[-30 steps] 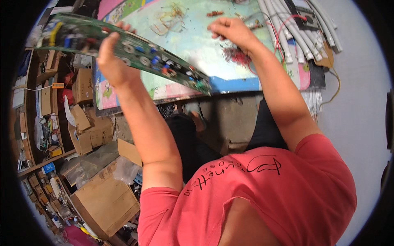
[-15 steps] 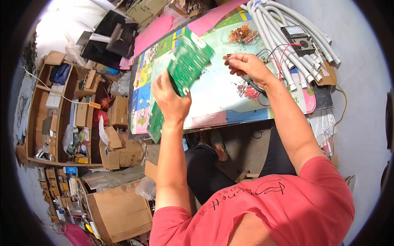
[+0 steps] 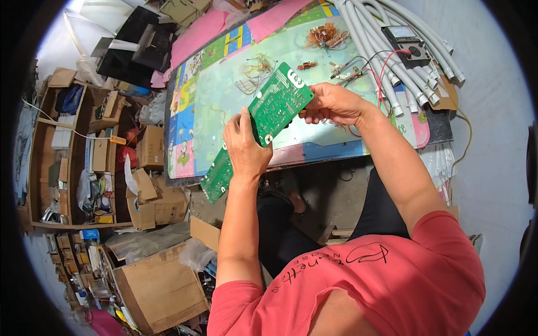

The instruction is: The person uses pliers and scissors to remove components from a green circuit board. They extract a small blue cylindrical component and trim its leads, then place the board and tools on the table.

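A long green circuit board (image 3: pixel 283 98) is tilted above the mat-covered table (image 3: pixel 202 84), its soldered side up. My left hand (image 3: pixel 246 145) is closed around the board's middle. At its upper right end, my right hand (image 3: pixel 333 103) has its fingers closed on the edge, partly hidden by it. Behind the board lie tangled thin wires (image 3: pixel 252 73), a small copper-coloured part (image 3: pixel 307 65) and an orange wire bundle (image 3: pixel 325 36). Red wires (image 3: pixel 353 131) lie partly hidden beneath my right hand.
Several grey tubes (image 3: pixel 361 33) lie along the table's right side with an analog meter (image 3: pixel 414 50) and its leads. At the left stand wooden shelves (image 3: pixel 33 173) of packed items, cardboard boxes (image 3: pixel 151 145) and black panels (image 3: pixel 117 67). A large carton (image 3: pixel 157 280) sits lower left.
The board has flipped from component side up to solder side up and moved right with my left hand. My right hand, earlier apart from it, now grips its upper end.
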### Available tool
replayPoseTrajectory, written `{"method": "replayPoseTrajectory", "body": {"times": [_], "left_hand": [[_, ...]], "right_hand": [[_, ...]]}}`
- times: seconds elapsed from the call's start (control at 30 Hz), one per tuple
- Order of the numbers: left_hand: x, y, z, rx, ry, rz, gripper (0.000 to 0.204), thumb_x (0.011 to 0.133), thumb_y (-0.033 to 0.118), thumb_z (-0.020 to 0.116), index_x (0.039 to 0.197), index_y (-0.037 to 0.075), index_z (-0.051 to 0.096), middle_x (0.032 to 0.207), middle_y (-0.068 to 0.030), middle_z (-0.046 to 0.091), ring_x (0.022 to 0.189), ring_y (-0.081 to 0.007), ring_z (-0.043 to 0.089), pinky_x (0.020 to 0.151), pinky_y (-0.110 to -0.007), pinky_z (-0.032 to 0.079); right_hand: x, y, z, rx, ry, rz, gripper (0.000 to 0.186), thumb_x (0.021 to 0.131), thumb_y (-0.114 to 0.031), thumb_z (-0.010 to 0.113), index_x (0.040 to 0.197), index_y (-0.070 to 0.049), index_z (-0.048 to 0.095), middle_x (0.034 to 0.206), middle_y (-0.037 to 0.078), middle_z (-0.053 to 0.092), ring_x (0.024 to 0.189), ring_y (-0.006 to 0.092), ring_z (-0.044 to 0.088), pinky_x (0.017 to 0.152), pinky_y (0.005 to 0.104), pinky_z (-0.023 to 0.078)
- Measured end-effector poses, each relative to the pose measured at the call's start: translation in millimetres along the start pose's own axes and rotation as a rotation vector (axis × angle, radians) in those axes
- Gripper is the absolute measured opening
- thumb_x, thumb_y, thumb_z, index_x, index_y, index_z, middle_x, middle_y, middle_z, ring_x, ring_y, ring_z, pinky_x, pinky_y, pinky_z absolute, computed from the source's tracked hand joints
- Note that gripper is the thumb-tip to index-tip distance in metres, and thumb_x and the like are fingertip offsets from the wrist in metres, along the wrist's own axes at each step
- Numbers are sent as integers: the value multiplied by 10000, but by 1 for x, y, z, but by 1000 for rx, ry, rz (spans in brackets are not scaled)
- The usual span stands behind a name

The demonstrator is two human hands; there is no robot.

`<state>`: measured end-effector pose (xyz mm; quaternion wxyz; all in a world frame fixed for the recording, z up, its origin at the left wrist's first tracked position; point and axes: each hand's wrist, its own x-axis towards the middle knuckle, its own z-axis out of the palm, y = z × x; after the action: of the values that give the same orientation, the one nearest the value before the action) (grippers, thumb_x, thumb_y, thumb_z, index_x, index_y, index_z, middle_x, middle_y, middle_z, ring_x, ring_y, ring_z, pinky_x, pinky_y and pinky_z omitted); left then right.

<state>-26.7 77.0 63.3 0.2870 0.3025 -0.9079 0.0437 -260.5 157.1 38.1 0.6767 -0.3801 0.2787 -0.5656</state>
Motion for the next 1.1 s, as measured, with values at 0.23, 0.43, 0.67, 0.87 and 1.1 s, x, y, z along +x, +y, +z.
{"method": "replayPoseTrajectory", "body": {"times": [0.23, 0.43, 0.67, 0.87, 1.1], "left_hand": [[4, -12, 10, -484, -376, -271, 432, 687, -20, 569, 1118, -42, 563, 946, -142, 605, 871, -254, 597, 814, -335, 468], [0, -58, 39, -982, -753, -496, 361, 703, 4, 541, 1057, -25, 606, 936, -66, 644, 872, -163, 600, 811, -307, 470], [4, -68, 43, -1146, -840, -555, 368, 667, 19, 548, 1031, -6, 603, 922, -57, 640, 863, -150, 581, 802, -281, 459], [3, -76, 44, -1421, -913, -580, 478, 608, 85, 598, 1079, 6, 574, 957, -78, 632, 888, -186, 605, 815, -309, 483], [-4, -86, 61, -1597, -951, -510, 599, 563, 158, 638, 1131, 2, 529, 1006, -110, 612, 913, -225, 627, 821, -346, 509]], "right_hand": [[12, 10, 8, 115, 55, 54, 214, 909, -240, 610, 998, -50, 568, 806, 48, 642, 636, 88, 617, 537, 186, 459], [29, 21, 18, -16, 122, 21, 175, 898, -232, 620, 870, -64, 583, 776, 29, 637, 644, 91, 612, 535, 207, 449], [42, 35, 23, 6, 170, 10, 188, 903, -202, 607, 940, -21, 574, 767, 51, 636, 604, 89, 601, 516, 203, 435], [50, 41, 28, -55, 103, -26, 166, 919, -174, 576, 949, -11, 582, 767, 68, 637, 591, 118, 617, 513, 208, 440], [48, 41, 32, -80, 65, -17, 171, 928, -144, 553, 983, 18, 566, 782, 75, 630, 622, 106, 585, 587, 247, 486]]}}
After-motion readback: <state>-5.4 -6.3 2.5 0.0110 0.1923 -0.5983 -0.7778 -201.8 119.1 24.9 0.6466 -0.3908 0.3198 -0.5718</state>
